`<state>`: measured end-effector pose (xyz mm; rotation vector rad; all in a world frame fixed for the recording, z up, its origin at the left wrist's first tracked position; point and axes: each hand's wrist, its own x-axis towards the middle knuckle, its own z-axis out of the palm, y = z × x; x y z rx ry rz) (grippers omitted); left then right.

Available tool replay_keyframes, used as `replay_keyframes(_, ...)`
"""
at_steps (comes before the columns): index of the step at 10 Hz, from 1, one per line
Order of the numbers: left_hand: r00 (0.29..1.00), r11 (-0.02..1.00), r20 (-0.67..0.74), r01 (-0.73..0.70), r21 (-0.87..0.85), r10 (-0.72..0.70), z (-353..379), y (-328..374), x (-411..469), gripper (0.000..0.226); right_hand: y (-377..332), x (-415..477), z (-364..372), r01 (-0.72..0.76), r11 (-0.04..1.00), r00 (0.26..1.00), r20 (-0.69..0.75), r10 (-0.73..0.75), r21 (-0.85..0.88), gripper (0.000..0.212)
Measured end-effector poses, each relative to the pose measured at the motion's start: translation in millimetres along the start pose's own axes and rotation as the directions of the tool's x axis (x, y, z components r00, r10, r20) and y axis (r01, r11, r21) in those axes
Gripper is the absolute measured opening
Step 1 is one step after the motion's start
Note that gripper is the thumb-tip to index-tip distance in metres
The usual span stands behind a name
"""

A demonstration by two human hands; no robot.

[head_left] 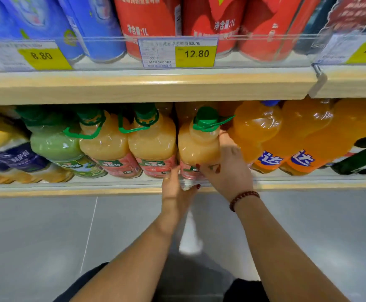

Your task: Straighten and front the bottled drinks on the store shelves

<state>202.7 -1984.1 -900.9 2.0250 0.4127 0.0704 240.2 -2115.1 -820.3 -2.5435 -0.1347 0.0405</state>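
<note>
Lower shelf [68,188], front edge: juice bottle [198,147] stands gripped low by left hand [174,184] and right hand [227,168], both closed around its body. Full, heavy, smooth-walled; support near base.

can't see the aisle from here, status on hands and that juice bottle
Both hands on the green-capped juice bottle: left hand at its base, right hand around its side. Bottle at shelf front. Orange soda bottle tight against right hand.
</note>
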Motion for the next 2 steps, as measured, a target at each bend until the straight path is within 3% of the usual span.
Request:
replay_keyframes(1,0.984,0.952,0.162,-0.118,0.284,0.073,-37,32,-19,0.062,-18,-18,-35,-0.049,0.992,0.974,0.214,0.073,-0.119,0.096)
replay_keyframes(2,0.953,0.812,0.300,-0.139,0.567,-0.046,-68,74,-32,0.076,-34,-35,-76,0.004,0.966,0.948,0.309,0.080,-0.260,0.095)
